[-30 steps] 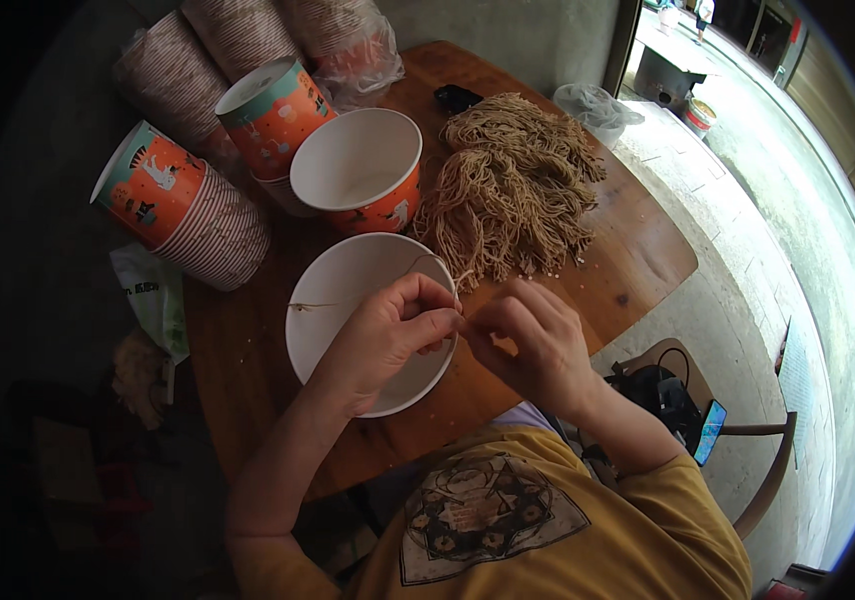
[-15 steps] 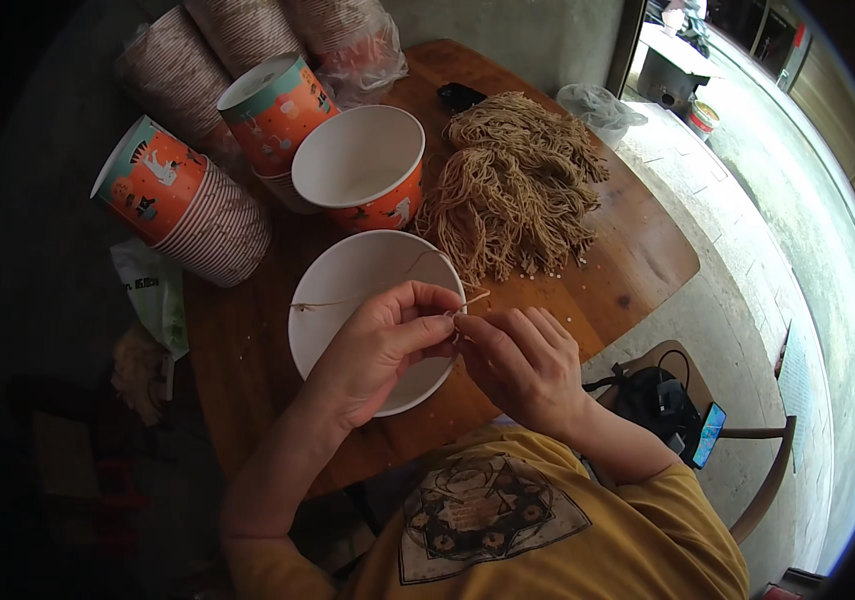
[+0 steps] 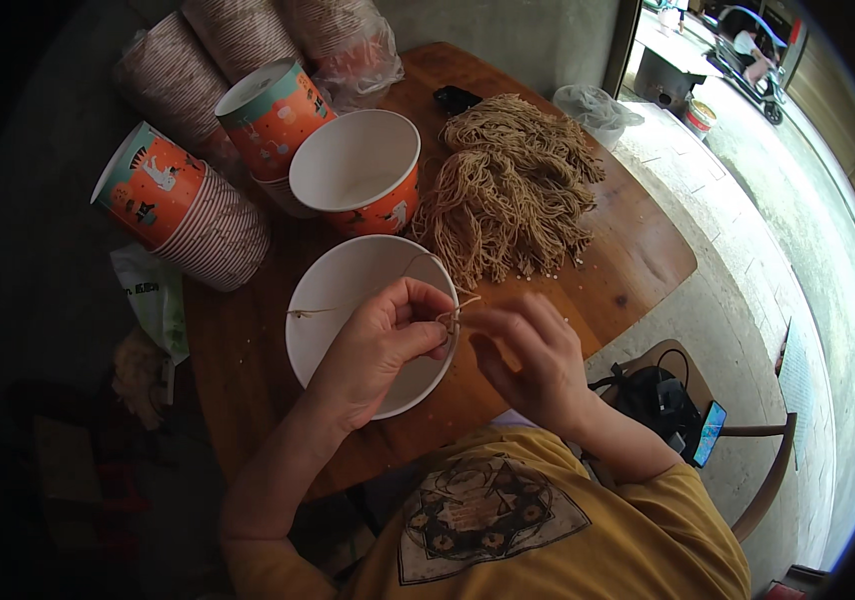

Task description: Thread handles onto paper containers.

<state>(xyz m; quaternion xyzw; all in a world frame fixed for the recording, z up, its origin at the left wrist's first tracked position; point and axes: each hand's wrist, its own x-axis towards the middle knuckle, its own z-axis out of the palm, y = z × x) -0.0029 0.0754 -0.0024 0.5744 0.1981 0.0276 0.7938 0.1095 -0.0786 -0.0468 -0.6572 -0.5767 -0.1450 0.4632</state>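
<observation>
Over the white paper tub (image 3: 310, 262), my left hand (image 3: 383, 350) is closed, thumb and fingers pinching a thin tan strand (image 3: 456, 312). One loose end of the strand hangs off to the left across the tub's rim, and a loop rises behind my fingers. My right hand (image 3: 536, 358) is just to the right of that pinch, thumb and forefinger apart, slightly smeared by motion. Nothing shows in its grip. Beyond the hands lies a big heap of tan, twine-like strands (image 3: 518, 190) on the wooden table (image 3: 638, 265).
Another white-lined orange tub (image 3: 358, 165) stands behind. Stacks of patterned tubs (image 3: 180, 205) fill the left and back left. A clear plastic bag (image 3: 598, 108) lies by the far edge. At right, a chair (image 3: 770, 480) holds a black bag (image 3: 653, 405) and a phone (image 3: 710, 432).
My right hand has drawn a little to the right, away from my left fingers, and its thumb and forefinger have parted. My left hand keeps its pinch. A scooter has appeared outside.
</observation>
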